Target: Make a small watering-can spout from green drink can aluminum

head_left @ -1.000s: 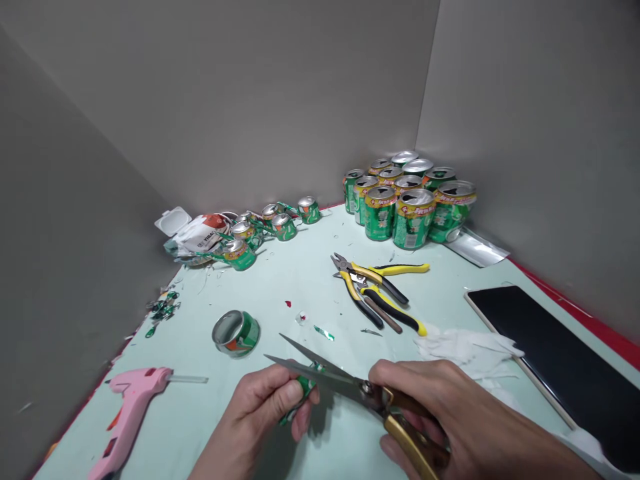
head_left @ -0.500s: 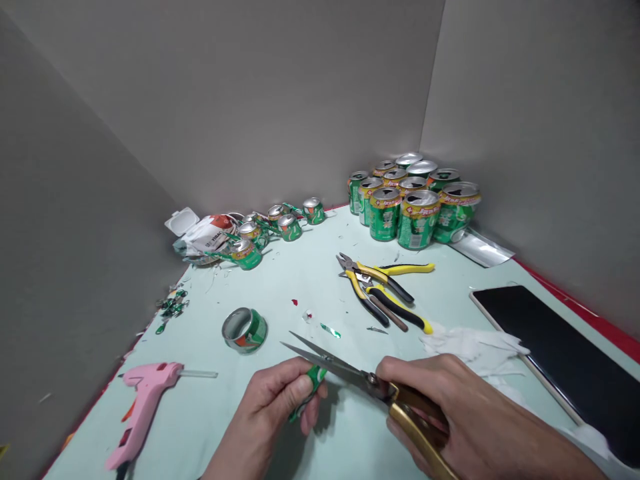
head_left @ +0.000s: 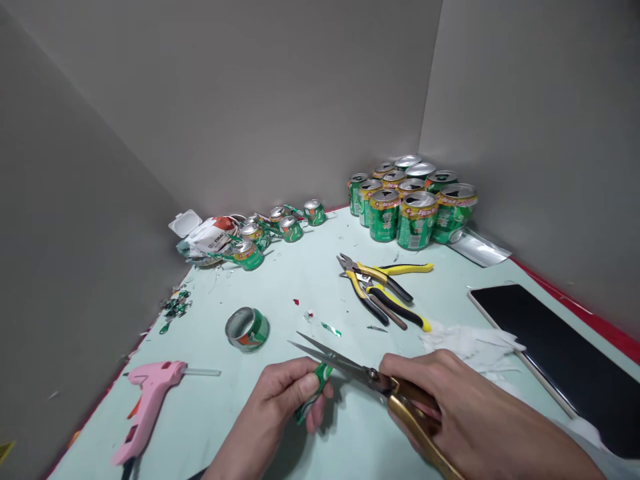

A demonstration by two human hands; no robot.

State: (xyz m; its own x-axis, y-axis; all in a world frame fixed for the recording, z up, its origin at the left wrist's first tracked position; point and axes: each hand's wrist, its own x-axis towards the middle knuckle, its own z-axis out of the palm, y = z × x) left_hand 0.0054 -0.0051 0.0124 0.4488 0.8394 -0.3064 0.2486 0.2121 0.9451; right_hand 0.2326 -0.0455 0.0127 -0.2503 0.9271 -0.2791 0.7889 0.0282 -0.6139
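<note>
My left hand is closed in a pinch on a narrow green strip of can metal near the table's front edge. My right hand grips the gold handles of a pair of scissors. Their blades are slightly apart, point left, and cross over the strip's upper end. A cut green can ring lies on its side just beyond my left hand.
A pink glue gun lies at the front left. Yellow-handled pliers rest mid-table, white tissue and a dark tablet to the right. Several green cans stand at the back right; cut cans and scraps at the back left.
The scissor blades have closed partway on the strip. Both hands have shifted slightly right in the view, and the strip now hangs lower from my left fingers.
</note>
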